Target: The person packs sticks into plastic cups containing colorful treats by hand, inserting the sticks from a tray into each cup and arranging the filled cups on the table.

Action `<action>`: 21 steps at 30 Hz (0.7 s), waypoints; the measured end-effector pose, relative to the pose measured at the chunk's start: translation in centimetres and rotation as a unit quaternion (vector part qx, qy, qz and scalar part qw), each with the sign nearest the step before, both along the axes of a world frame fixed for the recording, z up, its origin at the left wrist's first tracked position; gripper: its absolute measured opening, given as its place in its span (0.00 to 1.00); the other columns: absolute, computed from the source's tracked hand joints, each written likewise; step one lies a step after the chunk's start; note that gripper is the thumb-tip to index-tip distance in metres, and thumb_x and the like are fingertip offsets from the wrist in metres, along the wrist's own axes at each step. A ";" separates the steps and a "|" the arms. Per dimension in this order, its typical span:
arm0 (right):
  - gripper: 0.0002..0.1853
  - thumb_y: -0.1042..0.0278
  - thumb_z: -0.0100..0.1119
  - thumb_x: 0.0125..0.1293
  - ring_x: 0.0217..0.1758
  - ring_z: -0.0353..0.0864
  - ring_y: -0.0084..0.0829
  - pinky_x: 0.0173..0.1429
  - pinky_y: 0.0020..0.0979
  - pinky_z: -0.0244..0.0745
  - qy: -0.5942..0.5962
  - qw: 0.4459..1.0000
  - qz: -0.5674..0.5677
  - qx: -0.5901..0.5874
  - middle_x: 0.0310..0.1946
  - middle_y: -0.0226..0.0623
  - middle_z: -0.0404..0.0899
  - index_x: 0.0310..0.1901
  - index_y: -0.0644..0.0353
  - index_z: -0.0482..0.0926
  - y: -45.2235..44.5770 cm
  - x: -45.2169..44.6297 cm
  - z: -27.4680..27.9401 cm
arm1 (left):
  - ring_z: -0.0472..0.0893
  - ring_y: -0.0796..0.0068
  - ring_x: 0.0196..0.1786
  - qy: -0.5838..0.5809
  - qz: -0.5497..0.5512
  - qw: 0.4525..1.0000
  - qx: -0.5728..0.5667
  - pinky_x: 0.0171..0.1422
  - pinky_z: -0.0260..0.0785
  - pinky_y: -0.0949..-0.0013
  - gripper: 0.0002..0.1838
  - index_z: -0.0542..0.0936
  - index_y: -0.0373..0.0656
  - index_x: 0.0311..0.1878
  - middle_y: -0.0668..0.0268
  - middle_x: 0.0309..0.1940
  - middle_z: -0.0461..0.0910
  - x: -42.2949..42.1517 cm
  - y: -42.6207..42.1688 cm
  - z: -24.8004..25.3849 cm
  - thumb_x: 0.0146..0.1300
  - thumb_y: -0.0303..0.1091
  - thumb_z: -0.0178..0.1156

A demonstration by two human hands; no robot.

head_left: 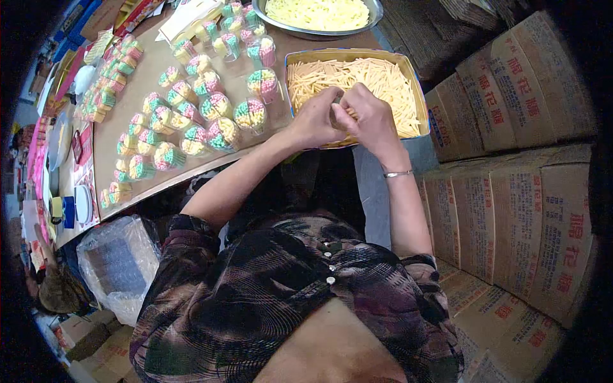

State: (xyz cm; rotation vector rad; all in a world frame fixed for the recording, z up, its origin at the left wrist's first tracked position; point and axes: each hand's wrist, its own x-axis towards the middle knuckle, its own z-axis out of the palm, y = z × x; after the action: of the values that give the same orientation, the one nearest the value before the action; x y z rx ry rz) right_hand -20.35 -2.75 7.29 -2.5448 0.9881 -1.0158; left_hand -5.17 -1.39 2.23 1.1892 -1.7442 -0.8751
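Note:
My left hand and my right hand meet over the near side of a shallow box filled with thin pale-yellow sticks. The fingers of my left hand curl inward around something hidden from this angle. My right hand is closed in a pinch against it, and a few yellow stick ends show between the two hands. Left of the box stand several clear cups packed with pink, yellow and green sticks.
Behind the box is a metal basin of pale-yellow pieces. More packed bundles line the table's far left. Stacked cardboard cartons rise close on my right. A plastic-wrapped bundle sits below the table's left edge.

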 end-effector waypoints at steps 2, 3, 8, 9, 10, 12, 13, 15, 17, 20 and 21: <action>0.04 0.72 0.61 0.57 0.23 0.69 0.27 0.30 0.27 0.66 0.023 0.999 0.004 -0.026 0.26 0.30 0.70 0.30 0.61 0.76 0.3 0.3 0.1 | 0.76 0.59 0.33 0.007 -0.004 1.000 0.003 0.38 0.69 0.62 0.24 0.72 0.38 0.43 0.56 0.34 0.76 -0.1 0.1 -0.2 0.38 0.28 0.66; 0.04 0.72 0.61 0.58 0.24 0.69 0.27 0.30 0.27 0.66 0.023 0.999 0.001 -0.034 0.26 0.30 0.70 0.31 0.61 0.76 0.4 0.6 0.2 | 0.76 0.61 0.34 -0.001 0.001 1.000 -0.023 0.38 0.69 0.63 0.26 0.71 0.38 0.45 0.57 0.35 0.77 -0.2 0.1 -0.2 0.39 0.28 0.67; 0.04 0.71 0.58 0.61 0.24 0.69 0.27 0.31 0.27 0.67 -0.013 0.999 -0.010 -0.037 0.27 0.30 0.70 0.33 0.61 0.76 0.6 1.2 0.9 | 0.77 0.64 0.38 -0.015 0.032 0.995 -0.097 0.41 0.71 0.66 0.30 0.71 0.39 0.50 0.58 0.38 0.77 0.0 -0.2 0.1 0.39 0.28 0.69; 0.05 0.70 0.57 0.62 0.25 0.70 0.27 0.31 0.27 0.67 -0.049 0.999 -0.016 -0.013 0.28 0.30 0.70 0.34 0.62 0.76 0.5 1.1 1.2 | 0.77 0.62 0.38 -0.008 0.042 0.995 -0.088 0.41 0.71 0.65 0.29 0.71 0.38 0.49 0.57 0.38 0.76 0.0 -0.3 0.3 0.39 0.28 0.69; 0.05 0.70 0.56 0.63 0.26 0.70 0.27 0.31 0.27 0.68 -0.084 0.996 -0.023 0.013 0.28 0.31 0.71 0.35 0.62 0.76 0.5 1.0 1.3 | 0.77 0.59 0.38 -0.001 0.051 0.996 -0.078 0.42 0.71 0.64 0.29 0.71 0.38 0.48 0.56 0.38 0.76 0.0 -0.3 0.4 0.38 0.28 0.68; 0.05 0.70 0.55 0.64 0.27 0.70 0.27 0.31 0.27 0.68 -0.118 0.992 -0.031 0.039 0.29 0.31 0.72 0.35 0.62 0.77 0.3 0.7 1.3 | 0.77 0.57 0.38 0.008 0.059 0.996 -0.067 0.43 0.71 0.63 0.29 0.71 0.38 0.48 0.55 0.38 0.76 -0.2 -0.2 0.6 0.38 0.28 0.67; 0.06 0.69 0.55 0.65 0.28 0.71 0.27 0.32 0.27 0.69 -0.137 0.988 -0.043 0.051 0.30 0.32 0.72 0.36 0.62 0.77 0.0 0.4 1.1 | 0.77 0.57 0.39 0.007 0.057 0.996 -0.062 0.44 0.71 0.63 0.29 0.70 0.38 0.49 0.55 0.38 0.75 -0.5 -0.3 0.7 0.38 0.28 0.67; 0.07 0.69 0.54 0.66 0.29 0.71 0.28 0.34 0.27 0.70 -0.175 0.980 -0.063 0.076 0.32 0.33 0.74 0.39 0.63 0.77 -0.9 0.0 0.6 | 0.77 0.57 0.41 0.006 0.055 0.997 -0.054 0.47 0.71 0.63 0.31 0.70 0.37 0.51 0.54 0.39 0.75 -0.8 -0.4 1.0 0.38 0.28 0.67; 0.08 0.69 0.53 0.67 0.30 0.72 0.28 0.35 0.27 0.70 -0.193 0.975 -0.072 0.089 0.34 0.34 0.74 0.40 0.63 0.78 -1.4 -0.6 0.4 | 0.77 0.56 0.42 0.006 0.056 0.997 -0.049 0.48 0.71 0.63 0.32 0.69 0.37 0.52 0.54 0.40 0.75 -0.9 -0.4 1.1 0.38 0.28 0.68; 0.09 0.70 0.53 0.66 0.36 0.74 0.30 0.41 0.28 0.72 -0.305 0.909 -0.121 0.256 0.39 0.37 0.76 0.43 0.63 0.78 -1.6 -1.8 0.1 | 0.77 0.61 0.44 0.016 0.066 0.995 -0.077 0.51 0.70 0.64 0.33 0.69 0.39 0.54 0.57 0.42 0.75 -0.7 -0.3 1.1 0.39 0.28 0.69; 0.09 0.70 0.53 0.66 0.38 0.74 0.31 0.43 0.29 0.72 -0.340 0.877 -0.136 0.310 0.41 0.38 0.76 0.44 0.64 0.78 -1.8 -2.3 0.0 | 0.76 0.63 0.45 0.018 0.068 0.994 -0.085 0.52 0.70 0.65 0.34 0.69 0.40 0.54 0.58 0.43 0.75 -0.6 -0.3 1.1 0.40 0.29 0.70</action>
State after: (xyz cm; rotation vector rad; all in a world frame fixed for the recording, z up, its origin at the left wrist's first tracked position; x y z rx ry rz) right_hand -22.63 -4.53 7.27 -1.3997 1.2004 -1.2693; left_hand -5.82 -1.71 3.33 1.1563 -1.6518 -0.6493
